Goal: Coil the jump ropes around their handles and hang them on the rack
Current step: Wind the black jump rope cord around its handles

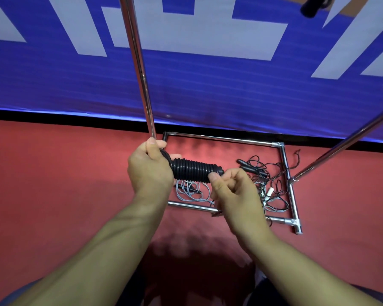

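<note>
A black jump rope point(194, 170) is wound in tight turns around its handles and lies level in front of me. My left hand point(150, 171) grips its left end, thumb on top. At the right end of the coil my right hand point(232, 191) pinches with curled fingers; the rope's tail there is hidden. Below the hands, loose ropes lie on the floor inside the chrome rack's base point(226, 139): a grey one point(191, 192) and tangled black ones point(263, 173) with a white handle point(270, 191). The rack's uprights point(139, 69) rise on either side.
Red floor surrounds the rack base. A blue banner with pale shapes point(208, 85) hangs behind it. A second chrome pole point(345, 145) slants up to the right. At the top right hangs a dark object point(312, 6), possibly a coiled rope.
</note>
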A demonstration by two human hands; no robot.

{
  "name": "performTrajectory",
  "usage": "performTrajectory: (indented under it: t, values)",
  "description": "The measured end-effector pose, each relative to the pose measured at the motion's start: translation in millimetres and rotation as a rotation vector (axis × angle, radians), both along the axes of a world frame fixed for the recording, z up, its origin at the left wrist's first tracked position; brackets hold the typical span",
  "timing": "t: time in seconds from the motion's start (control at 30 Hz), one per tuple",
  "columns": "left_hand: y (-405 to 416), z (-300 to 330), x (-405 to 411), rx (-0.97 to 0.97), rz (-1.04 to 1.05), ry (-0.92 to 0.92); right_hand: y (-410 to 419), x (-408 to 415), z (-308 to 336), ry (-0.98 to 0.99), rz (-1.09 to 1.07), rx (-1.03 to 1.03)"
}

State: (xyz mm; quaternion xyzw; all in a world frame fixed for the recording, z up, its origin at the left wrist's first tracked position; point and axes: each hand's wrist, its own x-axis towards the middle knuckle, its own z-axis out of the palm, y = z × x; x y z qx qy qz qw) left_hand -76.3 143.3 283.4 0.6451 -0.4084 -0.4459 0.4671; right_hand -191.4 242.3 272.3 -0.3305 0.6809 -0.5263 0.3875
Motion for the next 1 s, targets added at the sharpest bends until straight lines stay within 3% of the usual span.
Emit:
performTrajectory:
  t: [0.07, 0.13, 0.3, 0.57, 0.7, 0.87, 1.0]
  values:
    - [0, 2, 0, 0.014, 0.007, 0.022, -3, -2, 0, -0.242, 0.015, 0.069]
    - [0, 4, 1, 0.024, 0.018, 0.046, -4, -5, 2, -0.353, 0.072, 0.086]
    - [1, 13, -3, 0.109, 0.041, 0.179, -5, -7, -2, -0.185, 0.192, 0.082]
    - [10, 4, -10, 0.345, 0.022, 0.29, -6, -10, 4, 0.004, 0.197, -0.181]
    - [12, 5, -10, 0.25, -0.044, 0.234, -7, -10, 6, 0.066, 0.099, -0.201]
    - [16, 3, -6, -0.106, -0.114, -0.011, -8, -9, 2, 0.043, -0.07, -0.06]
    - [15, 2, -9, -0.023, -0.1, 0.026, -6, -5, 0, 0.05, -0.075, -0.048]
